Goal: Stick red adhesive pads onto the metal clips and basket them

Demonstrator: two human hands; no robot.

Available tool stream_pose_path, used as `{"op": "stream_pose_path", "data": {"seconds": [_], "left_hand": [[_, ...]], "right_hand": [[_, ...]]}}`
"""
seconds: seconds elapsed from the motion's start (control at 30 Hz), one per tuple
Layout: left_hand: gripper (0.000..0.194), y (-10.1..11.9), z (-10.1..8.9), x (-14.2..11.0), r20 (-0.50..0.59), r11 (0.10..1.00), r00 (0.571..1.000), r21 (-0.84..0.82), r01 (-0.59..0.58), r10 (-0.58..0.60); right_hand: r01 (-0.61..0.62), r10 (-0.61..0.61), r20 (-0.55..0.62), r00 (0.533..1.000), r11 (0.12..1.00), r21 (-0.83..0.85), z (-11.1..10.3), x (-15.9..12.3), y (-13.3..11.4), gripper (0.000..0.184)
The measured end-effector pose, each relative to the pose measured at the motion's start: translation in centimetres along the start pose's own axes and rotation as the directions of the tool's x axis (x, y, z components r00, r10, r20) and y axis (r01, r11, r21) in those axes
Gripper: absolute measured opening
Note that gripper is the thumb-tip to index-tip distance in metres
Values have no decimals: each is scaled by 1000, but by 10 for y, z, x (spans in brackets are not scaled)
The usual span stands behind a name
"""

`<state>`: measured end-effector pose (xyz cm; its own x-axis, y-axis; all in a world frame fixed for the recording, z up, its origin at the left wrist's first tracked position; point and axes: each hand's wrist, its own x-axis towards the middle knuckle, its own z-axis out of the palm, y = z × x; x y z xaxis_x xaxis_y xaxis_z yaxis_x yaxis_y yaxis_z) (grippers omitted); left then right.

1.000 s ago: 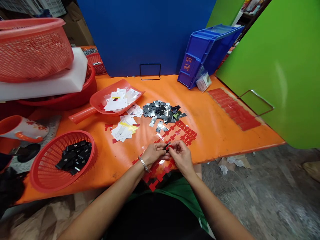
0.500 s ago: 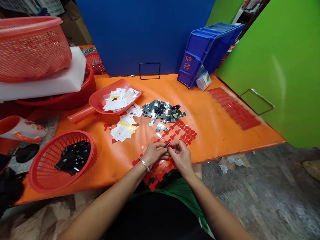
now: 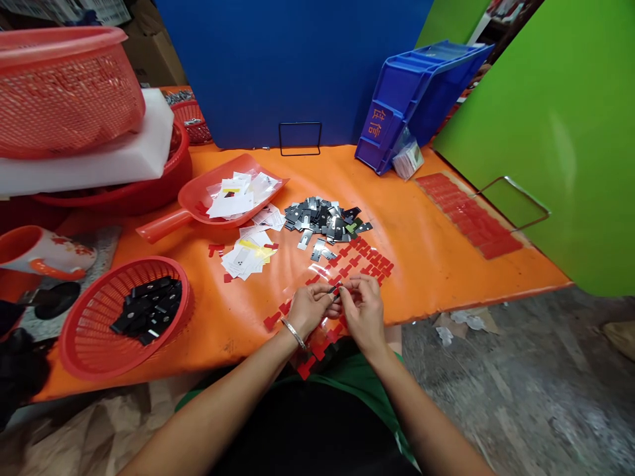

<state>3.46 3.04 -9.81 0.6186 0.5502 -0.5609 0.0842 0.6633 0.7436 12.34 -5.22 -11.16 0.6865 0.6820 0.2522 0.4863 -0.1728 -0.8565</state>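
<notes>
Over the red stickers (image 3: 356, 260), the left hand (image 3: 308, 309) pinches a small dark piece (image 3: 336, 291); the right hand (image 3: 366, 311), its fingers partly hidden, seems closed on the other end, probably to steady it. Metal plates (image 3: 322, 221) lie within reach on the desk (image 3: 436, 281).

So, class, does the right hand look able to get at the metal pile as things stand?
Probably yes: only flat red shapes lie between the right hand and the metal pile, though that hand seems to grip a small dark piece.
</notes>
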Motion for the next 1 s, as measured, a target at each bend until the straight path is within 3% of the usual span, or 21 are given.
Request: {"op": "stream_pose_path", "data": {"seconds": [0.6,0.73,0.77,0.9,1.0], "left_hand": [[13,0,-3,-1,18,1000,1000,7,-10,10],[15,0,-5,-1,27,1000,1000,-3,-11,11],[14,0,-5,-1,31,1000,999,-5,-11,11],[9,1,-5,-2,34,1000,999,-12,-7,7],[8,2,-4,-3,44,1000,999,3,1,-1]], "right_hand": [[-103,103,2,995,994,-48,1,8,-2,11],[-205,204,-40,978,979,1,-3,12,6,57],[-234,235,-10,972,971,37,-4,13,8,59],[-295,247,258,934,940,170,-9,19,9,25],[-315,238,331,913,927,203,-10,21,8,28]]}}
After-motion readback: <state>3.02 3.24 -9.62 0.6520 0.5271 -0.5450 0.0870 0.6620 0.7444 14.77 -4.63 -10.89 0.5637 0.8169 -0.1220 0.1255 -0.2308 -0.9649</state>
